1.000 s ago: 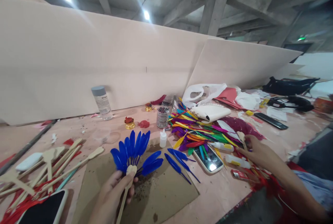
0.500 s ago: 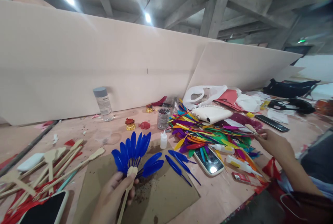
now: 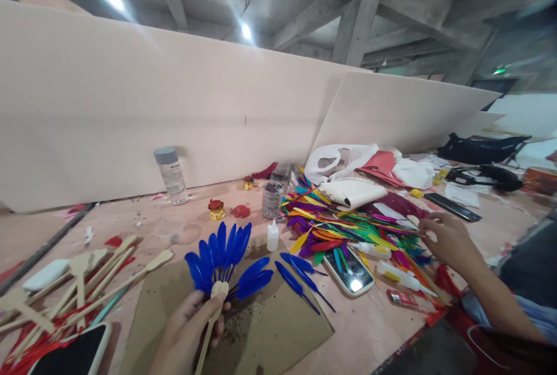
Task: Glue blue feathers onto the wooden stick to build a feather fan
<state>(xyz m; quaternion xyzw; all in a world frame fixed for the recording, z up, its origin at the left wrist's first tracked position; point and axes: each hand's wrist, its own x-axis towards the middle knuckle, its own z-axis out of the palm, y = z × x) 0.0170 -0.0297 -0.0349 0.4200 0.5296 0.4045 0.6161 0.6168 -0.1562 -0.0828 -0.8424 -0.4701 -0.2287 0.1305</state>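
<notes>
My left hand [image 3: 198, 320] is closed on a wooden handle [image 3: 219, 289] with a heart-shaped head, above a brown cardboard sheet [image 3: 165, 296]. Blue feathers [image 3: 221, 247] fan out from that head, several upright and a pair leaning right. Loose blue feathers [image 3: 296, 289] lie on the board's right side. Over at the right, my right hand [image 3: 448, 238] is pinched around a pale tan piece [image 3: 413, 220] with a rounded tip; its other end is hidden in the fingers. Beneath and left of it spreads a pile of coloured feathers [image 3: 339, 221].
Wooden handles [image 3: 82, 267] and a phone [image 3: 72, 349] lie at left. A small white bottle [image 3: 272, 235], a jar [image 3: 272, 201] and a grey-capped bottle [image 3: 170, 175] stand behind. Another phone [image 3: 350, 273], glue tubes [image 3: 402, 275] and a white pouch [image 3: 352, 190] lie right. White panels close off the back.
My right hand has shifted slightly left with the tan piece, its fingers more curled. My left hand keeps hold of the feathered handle. The whole view has shifted a little.
</notes>
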